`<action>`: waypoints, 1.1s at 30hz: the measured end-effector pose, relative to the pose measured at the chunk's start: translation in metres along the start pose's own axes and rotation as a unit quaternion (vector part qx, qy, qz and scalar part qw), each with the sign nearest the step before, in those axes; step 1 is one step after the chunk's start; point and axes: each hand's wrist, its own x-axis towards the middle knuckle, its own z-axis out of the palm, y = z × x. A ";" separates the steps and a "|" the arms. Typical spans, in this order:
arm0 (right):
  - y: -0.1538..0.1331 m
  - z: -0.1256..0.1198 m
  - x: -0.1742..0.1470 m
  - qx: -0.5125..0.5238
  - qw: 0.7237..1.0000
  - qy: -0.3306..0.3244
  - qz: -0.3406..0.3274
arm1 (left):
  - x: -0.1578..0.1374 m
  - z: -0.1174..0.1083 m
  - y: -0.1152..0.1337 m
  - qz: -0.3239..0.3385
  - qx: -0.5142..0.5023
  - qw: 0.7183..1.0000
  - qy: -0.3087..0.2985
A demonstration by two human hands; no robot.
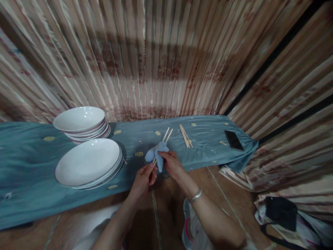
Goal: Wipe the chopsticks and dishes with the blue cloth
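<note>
Pair of wooden chopsticks [165, 134] held in front of the person, at the near edge of the covered table, slanting up and away to the right. Light-blue cloth [156, 152] bunched around their middle; far ends stick out bare beyond it, near ends come out below, toward the left hand [145, 175]. Left fingers closed, thumb and forefinger pinching the near ends just under the cloth. Right hand [173, 165] on the cloth's right side, thumb and fingers gripping the fabric over the sticks; whether the fingertips reach the wood, cannot tell. One cloth corner hangs down between the hands. Silver bracelet [196, 195] on right wrist.

Just right of the cloth, a loose bundle of chopsticks [184, 135] lies flat on the blue-green tablecloth [134, 130], yellow-patterned. Farther right, near the table's end, black smartphone [234, 140], lying flat. Left of the hands, stack of white plates [90, 163]; behind it, stack of white bowls [80, 119] with reddish bands. Striped sheeting [166, 62] with red print behind table. Brown tiled floor [221, 180] below; dark bag [281, 213] lower right.
</note>
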 end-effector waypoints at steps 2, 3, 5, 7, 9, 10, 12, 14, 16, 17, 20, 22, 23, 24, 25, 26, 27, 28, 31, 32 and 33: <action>0.008 0.006 -0.002 -0.008 1.000 -0.020 0.009 | 0.001 -0.002 0.003 0.007 -0.005 1.000 0.001; 0.011 0.008 -0.003 -0.009 1.000 -0.026 0.011 | 0.001 -0.003 0.004 0.012 -0.005 1.000 0.001; 0.016 0.012 -0.005 -0.010 0.999 -0.031 0.010 | 0.002 -0.004 0.005 0.019 -0.004 1.000 0.003; 0.019 0.013 -0.006 -0.015 0.999 -0.031 0.010 | 0.003 -0.006 0.006 0.019 -0.002 1.000 0.005; 0.018 0.013 -0.007 -0.022 0.999 -0.021 0.010 | 0.003 -0.005 0.006 0.015 -0.001 1.000 0.002; 0.016 0.012 -0.007 -0.023 1.000 -0.014 0.008 | 0.002 -0.005 0.006 0.013 0.000 1.000 -0.001; 0.011 0.010 -0.007 -0.020 1.000 -0.005 0.004 | 0.002 -0.004 0.007 0.011 0.001 1.000 -0.004; 0.004 0.007 -0.004 -0.011 1.000 0.000 -0.001 | 0.001 -0.002 0.007 0.007 0.002 1.000 -0.007; -0.003 0.003 0.000 0.002 1.000 0.018 -0.011 | 0.000 -0.001 0.007 0.001 0.007 1.000 -0.009; -0.007 0.000 0.002 0.010 0.999 0.030 -0.018 | -0.001 -0.001 0.006 -0.002 0.010 1.000 -0.011; -0.020 -0.010 0.009 0.033 0.997 0.058 -0.038 | -0.001 0.000 0.002 -0.011 0.023 1.000 -0.018; -0.029 -0.017 0.013 0.039 0.996 0.069 -0.046 | -0.002 0.001 -0.001 -0.015 0.034 0.999 -0.025; -0.034 -0.021 0.014 0.042 0.995 0.075 -0.051 | -0.002 0.001 -0.003 -0.016 0.041 0.999 -0.029; -0.038 -0.025 0.015 0.044 0.994 0.081 -0.056 | -0.002 0.001 -0.004 -0.017 0.048 0.998 -0.033; -0.042 -0.028 0.016 0.048 0.993 0.088 -0.060 | -0.003 0.001 -0.006 -0.019 0.054 0.998 -0.039; -0.045 -0.031 0.016 0.053 0.992 0.095 -0.063 | -0.003 0.002 -0.007 -0.022 0.059 0.997 -0.044; -0.047 -0.034 0.016 0.059 0.991 0.101 -0.065 | -0.004 0.002 -0.008 -0.026 0.062 0.997 -0.048; -0.047 -0.035 0.016 0.065 0.990 0.106 -0.065 | -0.004 0.003 -0.009 -0.031 0.063 0.996 -0.050; -0.042 -0.033 0.014 0.072 0.990 0.101 -0.062 | -0.004 0.004 -0.011 -0.034 0.058 0.997 -0.045; -0.039 -0.031 0.013 0.068 0.992 0.094 -0.058 | -0.004 0.005 -0.012 -0.031 0.055 0.997 -0.043; -0.035 -0.028 0.012 0.060 0.993 0.085 -0.050 | -0.003 0.005 -0.012 -0.028 0.051 0.998 -0.040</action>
